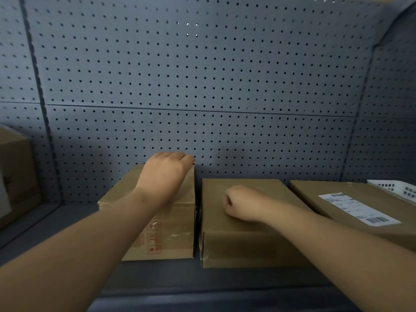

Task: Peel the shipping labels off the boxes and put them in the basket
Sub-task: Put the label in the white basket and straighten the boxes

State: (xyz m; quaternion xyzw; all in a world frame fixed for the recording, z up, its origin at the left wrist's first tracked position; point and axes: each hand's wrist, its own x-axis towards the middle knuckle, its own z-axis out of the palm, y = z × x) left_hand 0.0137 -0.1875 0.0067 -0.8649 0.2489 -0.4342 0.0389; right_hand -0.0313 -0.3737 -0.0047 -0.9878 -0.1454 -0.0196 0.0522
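Note:
Three brown cardboard boxes stand side by side on a grey shelf. My left hand (pixel 166 172) reaches over the left box (pixel 171 239), which has red handling marks on its front; the fingers curl over its far top edge. My right hand (pixel 240 203) is a closed fist resting on top of the middle box (pixel 247 246), with nothing visible in it. No label shows on these two boxes. The right box (pixel 319 197) carries a white shipping label (pixel 358 208) with barcodes. A white slotted basket (pixel 398 190) sits on that box's far right part.
A grey pegboard wall (pixel 202 86) closes the back of the shelf. Another cardboard box (pixel 15 172) stands at the far left, with bare shelf surface (pixel 56 221) between it and the left box. The shelf's front edge (pixel 202 298) runs below the boxes.

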